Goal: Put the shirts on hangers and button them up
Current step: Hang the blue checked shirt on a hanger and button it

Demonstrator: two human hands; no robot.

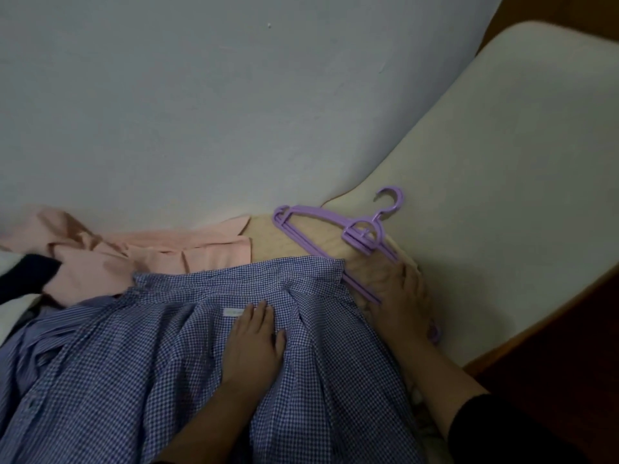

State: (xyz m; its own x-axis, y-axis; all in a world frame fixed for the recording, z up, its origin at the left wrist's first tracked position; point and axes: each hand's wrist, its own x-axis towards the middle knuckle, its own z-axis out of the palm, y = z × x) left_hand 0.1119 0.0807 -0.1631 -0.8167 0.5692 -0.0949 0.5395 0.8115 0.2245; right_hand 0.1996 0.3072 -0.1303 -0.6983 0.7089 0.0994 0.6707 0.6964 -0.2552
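A blue gingham shirt [174, 363] lies spread on the bed, collar toward the wall, its white label showing. My left hand [254, 343] rests flat on it just below the label, fingers straight. A stack of purple plastic hangers [338, 229] lies to the right of the collar, hooks pointing away. My right hand [398, 296] lies on the hangers' near arm with fingers stretched out; part of the hangers is hidden beneath it. A pink shirt [140, 252] lies crumpled behind the gingham one, and a blue striped shirt [50, 326] pokes out at the left.
A cream mattress [519, 162] runs along the pale wall [234, 95] to the right. A dark garment [23, 279] lies at the far left. The dark floor [552, 346] shows beyond the mattress's right edge.
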